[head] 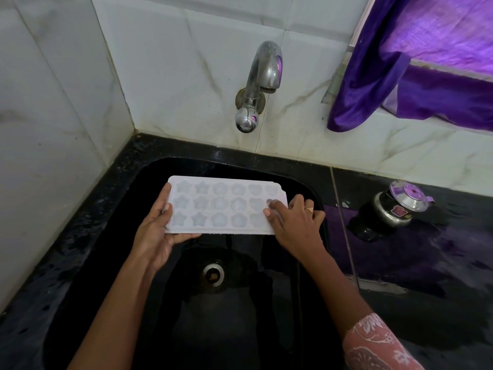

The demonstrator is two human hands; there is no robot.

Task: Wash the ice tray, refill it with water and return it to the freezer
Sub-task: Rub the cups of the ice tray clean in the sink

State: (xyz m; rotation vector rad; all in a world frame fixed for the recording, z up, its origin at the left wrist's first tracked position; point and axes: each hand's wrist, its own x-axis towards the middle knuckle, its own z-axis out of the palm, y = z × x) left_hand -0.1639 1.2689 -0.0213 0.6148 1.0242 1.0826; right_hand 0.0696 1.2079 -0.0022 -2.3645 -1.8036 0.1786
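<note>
A white ice tray (221, 206) with star, flower and heart moulds is held level over the black sink (149, 172). My left hand (157, 228) grips its left end, thumb on top and fingers underneath. My right hand (293, 222) lies on its right end, with fingertips pressing into the moulds there; a ring shows on one finger. The chrome tap (262, 76) sticks out of the tiled wall above the tray, and no water runs from it.
The sink drain (213, 273) lies below the tray. A small black pot with a steel lid (392, 209) stands on the wet black counter to the right. A purple curtain (400, 76) hangs at the upper right. White tiled walls close the left and back.
</note>
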